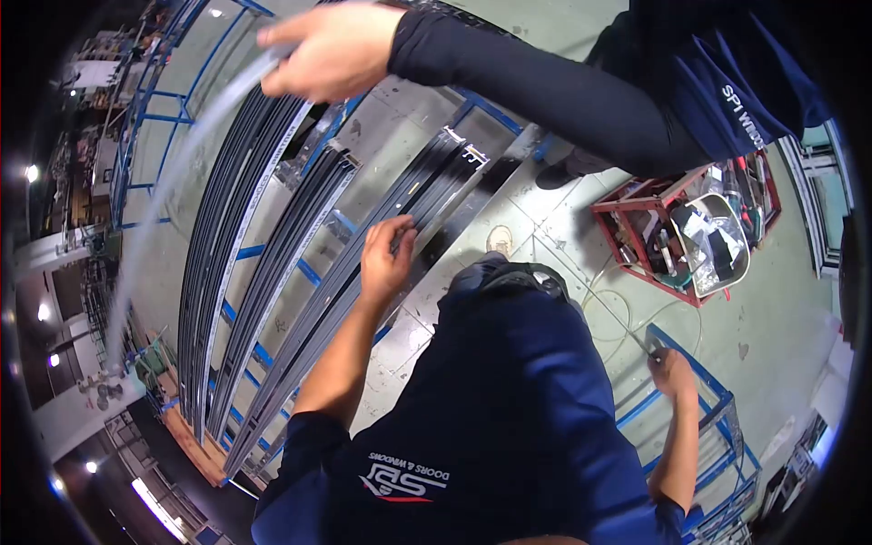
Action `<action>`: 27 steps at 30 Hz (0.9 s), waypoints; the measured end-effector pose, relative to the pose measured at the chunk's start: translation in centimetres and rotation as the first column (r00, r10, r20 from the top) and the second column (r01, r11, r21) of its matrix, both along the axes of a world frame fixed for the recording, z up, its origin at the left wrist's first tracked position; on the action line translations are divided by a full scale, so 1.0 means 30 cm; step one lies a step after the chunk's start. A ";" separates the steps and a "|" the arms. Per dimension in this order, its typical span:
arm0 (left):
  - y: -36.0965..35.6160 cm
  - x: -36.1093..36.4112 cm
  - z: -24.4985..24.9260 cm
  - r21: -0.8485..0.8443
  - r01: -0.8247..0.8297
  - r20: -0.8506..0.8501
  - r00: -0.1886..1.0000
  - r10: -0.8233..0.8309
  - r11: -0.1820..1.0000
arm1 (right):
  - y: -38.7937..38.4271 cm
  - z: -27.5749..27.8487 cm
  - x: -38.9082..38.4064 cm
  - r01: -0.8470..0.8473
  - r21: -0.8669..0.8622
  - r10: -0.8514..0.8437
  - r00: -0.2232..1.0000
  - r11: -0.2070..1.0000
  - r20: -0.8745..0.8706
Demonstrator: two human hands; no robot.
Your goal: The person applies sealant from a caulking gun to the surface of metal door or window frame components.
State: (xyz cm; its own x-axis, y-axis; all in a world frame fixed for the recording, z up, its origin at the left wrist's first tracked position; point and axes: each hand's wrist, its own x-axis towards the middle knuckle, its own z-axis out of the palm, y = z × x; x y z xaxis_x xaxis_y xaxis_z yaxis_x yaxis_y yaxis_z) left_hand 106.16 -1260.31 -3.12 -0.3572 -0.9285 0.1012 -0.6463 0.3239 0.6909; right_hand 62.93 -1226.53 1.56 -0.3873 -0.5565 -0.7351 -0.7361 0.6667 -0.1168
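My left hand (386, 261) is over the nearest bundle of long dark metal profiles (368, 272), its fingers curled in with a small dark thing showing between thumb and fingertips. White end pieces show at that bundle's far end. My right hand (673, 373) is low at my right side, closed round a small dark object that I cannot make out. It is above a blue metal frame (718, 409), close to a thin looping hose (627, 329). Two more bundles of dark profiles (238, 200) lie alongside, some with printed white film.
Across from me, a co-worker's hand (336, 50) holds a long whitish strip (168, 182), blurred by motion. Blue racks (259, 350) support the profiles. A red metal cart (636, 207) with tools and a white bin (740, 263) stands at right on the tiled floor.
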 end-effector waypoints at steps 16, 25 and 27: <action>-0.040 -0.148 -0.072 0.059 -0.063 0.108 0.993 0.056 0.996 | 0.061 -0.194 -0.092 -0.101 0.029 0.103 0.991 0.995 -0.085; 0.246 -0.304 -0.084 0.089 0.007 0.190 0.981 -0.024 0.996 | 0.108 -0.338 -0.326 -0.187 0.073 0.193 0.976 0.980 -0.098; 0.288 -0.322 -0.069 0.125 -0.025 0.203 0.979 -0.001 0.992 | 0.091 -0.354 -0.357 -0.205 0.057 0.209 0.974 0.977 -0.091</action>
State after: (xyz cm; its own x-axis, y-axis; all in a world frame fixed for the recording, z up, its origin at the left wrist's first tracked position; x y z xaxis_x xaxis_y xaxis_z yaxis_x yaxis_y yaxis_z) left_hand 96.50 -1251.68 -5.20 -0.3475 -0.9333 -0.0902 -0.7802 0.2344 0.5799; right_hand 52.22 -1223.82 -9.05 -0.3372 -0.5975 -0.7275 -0.8650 0.5017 -0.0112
